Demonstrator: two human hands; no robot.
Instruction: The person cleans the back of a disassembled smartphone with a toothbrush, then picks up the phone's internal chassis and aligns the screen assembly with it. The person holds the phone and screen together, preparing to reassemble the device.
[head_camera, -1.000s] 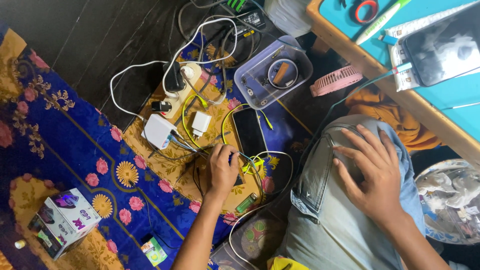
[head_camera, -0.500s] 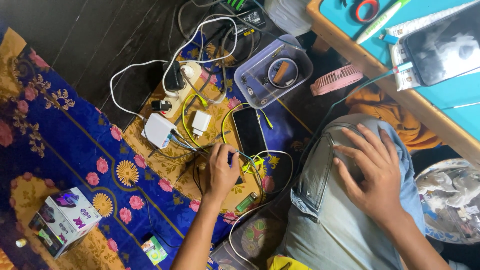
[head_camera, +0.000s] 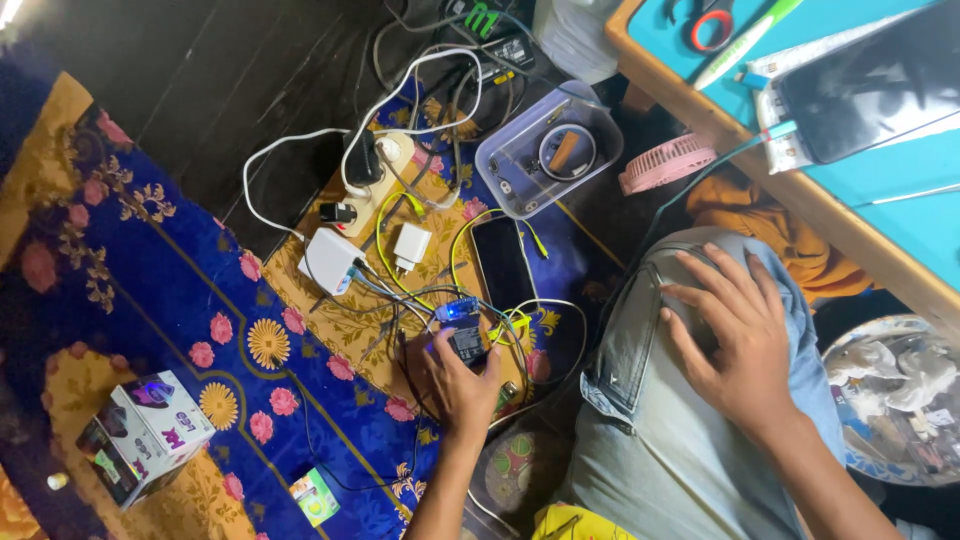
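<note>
Head view: left hand (head_camera: 462, 385) closed on a small circuit board (head_camera: 463, 335) amid tangled wires (head_camera: 500, 325) on the rug (head_camera: 150, 300), black phone (head_camera: 503, 262) just beyond it, pinning it steady; right hand (head_camera: 730, 335) rests open, flat on the knee (head_camera: 660, 300), bracing.

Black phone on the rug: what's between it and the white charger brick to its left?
In the head view, only yellow cable loops over rug between the black phone and the white charger brick.

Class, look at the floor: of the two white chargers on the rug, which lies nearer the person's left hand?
The smaller white charger, right of the larger white box-shaped one, lies nearer the left hand.
</note>
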